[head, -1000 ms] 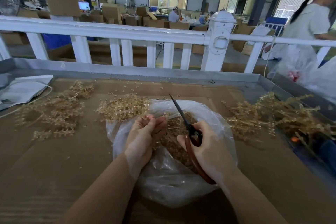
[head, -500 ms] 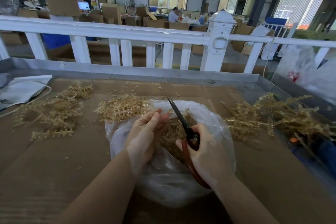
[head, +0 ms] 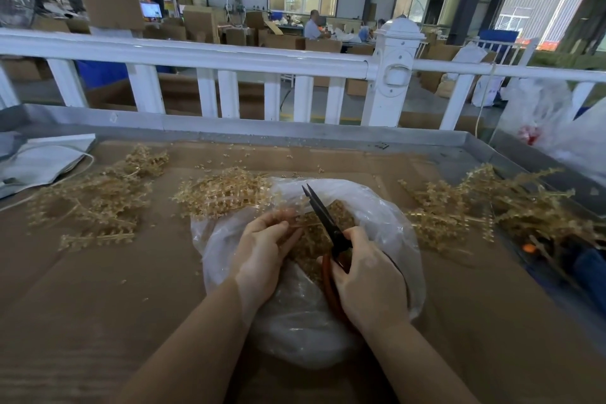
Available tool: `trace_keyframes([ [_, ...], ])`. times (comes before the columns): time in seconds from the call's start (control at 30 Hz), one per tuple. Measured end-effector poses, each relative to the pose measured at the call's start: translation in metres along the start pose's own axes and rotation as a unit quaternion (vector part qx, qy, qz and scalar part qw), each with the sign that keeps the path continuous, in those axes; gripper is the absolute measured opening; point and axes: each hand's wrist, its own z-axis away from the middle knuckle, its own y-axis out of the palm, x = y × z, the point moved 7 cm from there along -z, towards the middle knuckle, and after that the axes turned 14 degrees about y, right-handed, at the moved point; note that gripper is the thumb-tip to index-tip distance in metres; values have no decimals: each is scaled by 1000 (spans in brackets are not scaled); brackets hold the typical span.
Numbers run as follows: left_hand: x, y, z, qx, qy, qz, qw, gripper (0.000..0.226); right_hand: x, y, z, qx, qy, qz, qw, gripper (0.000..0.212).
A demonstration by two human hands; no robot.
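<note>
Several fingers of the left hand [head: 262, 259] pinch a thin, knobbly golden sprig [head: 296, 225] over the bag's mouth, likely so trimmings drop inside. The right hand [head: 367, 279] curls round the red loops of the scissors [head: 323, 216], whose slim black blades are barely parted beside the sprig. The crinkly clear bag [head: 295, 331] sits on matte cardboard [head: 98, 289].

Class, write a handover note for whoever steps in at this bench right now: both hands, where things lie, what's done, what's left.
Left hand pinches a golden sprig over the open plastic bag.
Right hand grips the scissors, blades beside the sprig.
Done: cut pieces lie inside the bag.
Left: sprig piles on the cardboard at left, behind the bag and at right, probably awaiting cutting.
</note>
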Motion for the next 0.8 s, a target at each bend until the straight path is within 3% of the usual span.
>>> trace_keyframes([
  [0.47,-4,1,6,30,19,-7,999,33,-1,0,4,-23,-1,-1,1000,31],
  [0.7,-4,-1,7,13,-4,28,999,24,-2,0,4,-25,0,4,1000,31],
  [0.8,-6,1,7,15,-17,36,999,36,-1,-1,3,-28,0,-3,1000,30],
])
